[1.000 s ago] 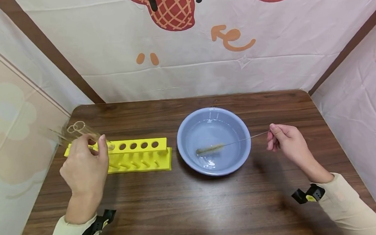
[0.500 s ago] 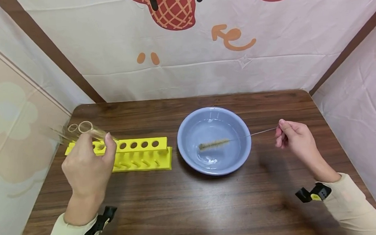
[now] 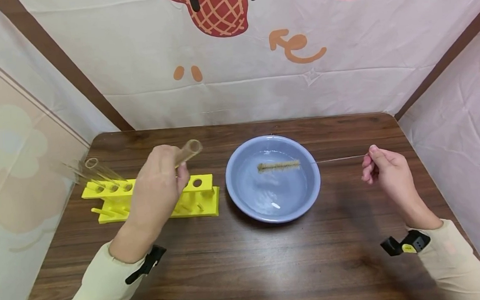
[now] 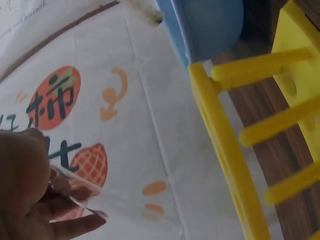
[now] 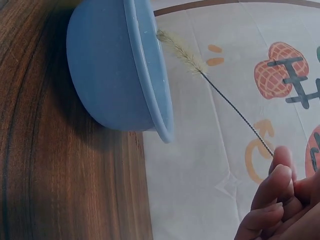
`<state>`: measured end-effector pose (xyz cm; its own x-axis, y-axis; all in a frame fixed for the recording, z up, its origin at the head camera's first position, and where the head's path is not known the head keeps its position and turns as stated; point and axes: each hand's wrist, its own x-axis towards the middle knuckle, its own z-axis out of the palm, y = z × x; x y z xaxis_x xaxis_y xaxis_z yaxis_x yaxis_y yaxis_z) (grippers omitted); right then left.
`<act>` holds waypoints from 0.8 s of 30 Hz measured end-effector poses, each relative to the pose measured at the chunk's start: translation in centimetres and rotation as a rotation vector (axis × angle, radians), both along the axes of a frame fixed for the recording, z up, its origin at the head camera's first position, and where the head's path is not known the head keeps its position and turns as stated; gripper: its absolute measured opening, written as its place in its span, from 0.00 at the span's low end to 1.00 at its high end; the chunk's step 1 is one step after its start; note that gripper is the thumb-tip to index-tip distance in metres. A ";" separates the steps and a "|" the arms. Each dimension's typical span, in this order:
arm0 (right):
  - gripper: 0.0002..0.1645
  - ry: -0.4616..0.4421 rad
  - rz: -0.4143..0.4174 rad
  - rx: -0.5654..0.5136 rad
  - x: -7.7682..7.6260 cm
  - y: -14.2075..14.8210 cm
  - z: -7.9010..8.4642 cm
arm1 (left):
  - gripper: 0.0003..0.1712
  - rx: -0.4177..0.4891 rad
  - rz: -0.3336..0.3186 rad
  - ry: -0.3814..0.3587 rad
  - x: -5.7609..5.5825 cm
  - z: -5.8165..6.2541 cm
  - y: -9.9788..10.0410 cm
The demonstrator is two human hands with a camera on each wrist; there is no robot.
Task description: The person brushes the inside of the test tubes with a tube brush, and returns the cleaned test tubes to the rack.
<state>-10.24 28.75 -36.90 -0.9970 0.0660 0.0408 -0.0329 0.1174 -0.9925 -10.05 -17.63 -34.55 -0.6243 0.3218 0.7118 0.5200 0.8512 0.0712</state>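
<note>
My left hand (image 3: 157, 190) grips a clear glass test tube (image 3: 189, 151) above the yellow test tube rack (image 3: 206, 201), its mouth tilted up to the right. In the left wrist view the fingers (image 4: 75, 225) wrap round the glass. Between thumb and fingertips, my right hand (image 3: 392, 169) pinches the twisted wire end of a test tube brush (image 3: 280, 165). The pale bristles hang over the blue basin (image 3: 233, 199), which holds water. In the right wrist view the brush (image 5: 182, 52) slants up past the basin rim.
At the rack's left end stand several other test tubes (image 3: 99, 171), leaning in its holes. The basin sits right of the rack on a dark wooden table (image 3: 248, 270). Printed white cloth walls (image 3: 236, 99) close in the table's back and sides.
My left hand has moved right along the rack, carrying the test tube out from its left part. My right hand has drawn slightly right and up, lifting the brush out of the water.
</note>
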 end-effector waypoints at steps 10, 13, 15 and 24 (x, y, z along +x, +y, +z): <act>0.25 -0.021 -0.021 -0.140 -0.1 0.8 0.1 | 0.12 -0.098 -0.116 -0.110 -1.0 -0.9 1.5; 0.25 -0.033 -0.019 -0.184 -0.1 1.0 0.3 | 0.12 -0.146 -0.110 -0.125 -1.0 -1.0 1.7; 0.25 -0.042 -0.011 -0.218 -0.1 1.0 0.4 | 0.13 -0.179 -0.097 -0.133 -0.9 -1.1 1.8; 0.24 -0.042 0.011 -0.278 -0.1 0.9 0.3 | 0.12 -0.284 -0.073 -0.075 -0.7 -1.8 2.2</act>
